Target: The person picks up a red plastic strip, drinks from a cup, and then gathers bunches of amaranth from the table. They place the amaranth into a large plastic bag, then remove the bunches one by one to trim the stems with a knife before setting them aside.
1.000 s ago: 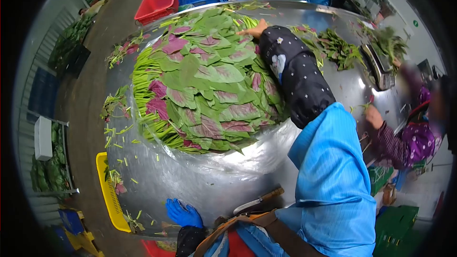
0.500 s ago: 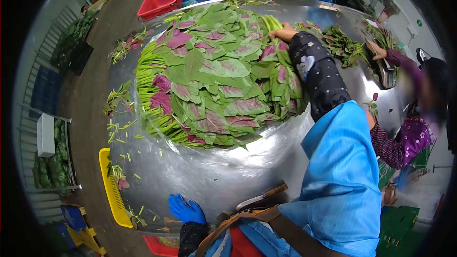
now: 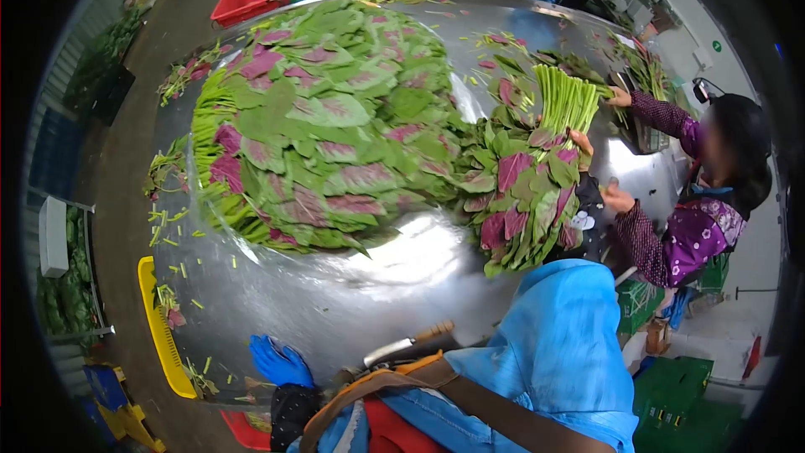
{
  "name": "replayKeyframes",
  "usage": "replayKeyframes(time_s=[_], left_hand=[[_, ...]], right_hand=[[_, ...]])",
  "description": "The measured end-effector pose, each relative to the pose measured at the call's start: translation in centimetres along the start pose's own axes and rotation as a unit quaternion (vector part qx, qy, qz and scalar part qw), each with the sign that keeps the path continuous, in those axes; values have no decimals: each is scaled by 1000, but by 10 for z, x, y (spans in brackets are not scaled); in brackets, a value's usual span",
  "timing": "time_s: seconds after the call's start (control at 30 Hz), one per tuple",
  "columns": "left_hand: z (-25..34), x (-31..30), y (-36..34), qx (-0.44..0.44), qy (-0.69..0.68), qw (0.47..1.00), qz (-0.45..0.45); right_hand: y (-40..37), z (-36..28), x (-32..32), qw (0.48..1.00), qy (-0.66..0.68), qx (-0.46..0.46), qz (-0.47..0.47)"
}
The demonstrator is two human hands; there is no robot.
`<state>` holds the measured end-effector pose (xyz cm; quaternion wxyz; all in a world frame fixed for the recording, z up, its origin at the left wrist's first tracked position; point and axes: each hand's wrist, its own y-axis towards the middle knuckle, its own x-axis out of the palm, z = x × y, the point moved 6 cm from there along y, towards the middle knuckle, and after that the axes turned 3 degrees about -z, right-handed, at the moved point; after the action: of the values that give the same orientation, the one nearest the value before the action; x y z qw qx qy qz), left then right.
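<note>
Fingers of the right hand (image 3: 580,141) are squeezing around a big bunch of green and purple-red leaves (image 3: 524,180), holding it up over the right edge of the shiny steel table (image 3: 335,302). The blue-gloved left hand (image 3: 281,362) is lying open on the near edge, near a wooden-handled knife (image 3: 411,341).

Amaranth bundle (image 3: 524,193): broad green leaves with red-purple centres, packed thick at one end; pale green stems (image 3: 566,101) cut even and fanned out at the other. Right hand (image 3: 580,141) has its grip closed on it where stems meet leaves, with the stem end pointing up and away and the leaf end drooping toward the person over the steel desk (image 3: 335,302). The left-side leaves touch the edge of the large amaranth heap (image 3: 319,117).
</note>
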<state>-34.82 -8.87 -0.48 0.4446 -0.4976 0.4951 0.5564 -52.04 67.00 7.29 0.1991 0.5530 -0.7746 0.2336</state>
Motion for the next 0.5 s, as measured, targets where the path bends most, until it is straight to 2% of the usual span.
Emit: replayKeyframes(time_s=[0.13, 0.2, 0.27, 0.3, 0.33, 0.37, 0.4, 0.47, 0.5], left_hand=[[1, -5, -2, 11, 2, 1000, 6], [-5, -3, 0, 37, -53, 998, 24], [3, -22, 11, 11, -165, 986, -21], [12, -34, 18, -3, -275, 960, -56], [33, -45, 23, -13, -434, 892, -128], [62, -59, 23, -25, -609, 760, -223], [96, -82, 18, -42, -736, 586, -338], [145, -138, -4, -93, -769, 345, -530], [155, -165, -14, -26, -761, 307, -571]], right_hand=[[-65, -12, 14, 1000, 22, -6, -20], [-91, -17, 45, 998, 24, 3, -52], [-115, -19, 90, 995, 19, 12, -101], [-125, -21, 118, 991, 17, 19, -133], [-137, -22, 150, 985, 8, 30, -171], [-151, -21, 185, 976, 2, 40, -212], [-165, -19, 222, 965, -4, 52, -257], [-202, -13, 302, 927, -27, 82, -365], [-223, -9, 343, 900, -43, 95, -424]])
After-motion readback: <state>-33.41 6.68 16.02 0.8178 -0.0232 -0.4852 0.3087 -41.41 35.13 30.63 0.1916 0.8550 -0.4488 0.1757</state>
